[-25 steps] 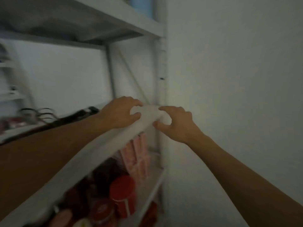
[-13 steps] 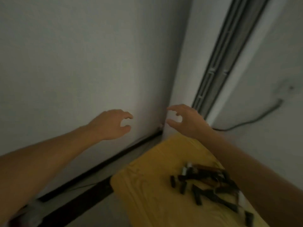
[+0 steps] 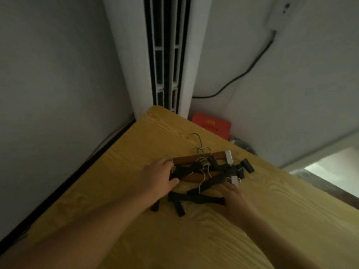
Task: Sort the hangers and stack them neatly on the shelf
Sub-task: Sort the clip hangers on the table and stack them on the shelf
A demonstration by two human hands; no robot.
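A messy pile of hangers point(image 3: 209, 175), black and brown with wire hooks, lay on the yellow table point(image 3: 194, 239). The left hand point(image 3: 158, 178) lay on the pile's left end, fingers bent over it. The right hand point(image 3: 234, 199) held a black hanger near the pile's front. A tall white air unit point(image 3: 165, 55) stood behind the table.

We see the hangers point(image 3: 207, 176) heaped on the surface point(image 3: 252, 220), between our two hands: our left hand point(image 3: 158, 178) rests on the heap's left end, our right hand point(image 3: 234, 198) touches its near right side. Beyond our fingers point(image 3: 167, 162) stands an air conditioner point(image 3: 167, 55), a box point(image 3: 211, 126) right of it.
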